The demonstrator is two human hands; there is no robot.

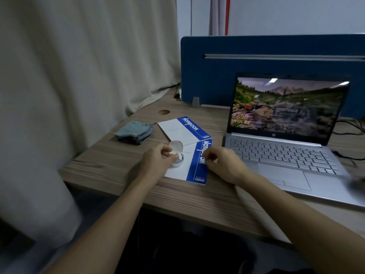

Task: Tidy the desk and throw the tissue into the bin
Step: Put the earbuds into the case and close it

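A small white earbud case [176, 147] stands with its lid up on the nearer of two blue-and-white notebooks [198, 167]. My left hand [156, 163] grips the case's base, thumb across its front. My right hand [221, 165] rests on the desk [110, 165] at that notebook's right edge. Its fingers are curled with the tips pinched together, and whether they hold anything small cannot be seen. The second notebook [183, 131] lies just behind, partly under the first. No tissue and no bin are in view.
A folded blue cloth [135, 131] lies at the left of the desk near a pale curtain [79, 66]. An open silver laptop [284, 155] fills the right side, with cables [353, 125] behind it. A blue partition [256, 64] backs the desk.
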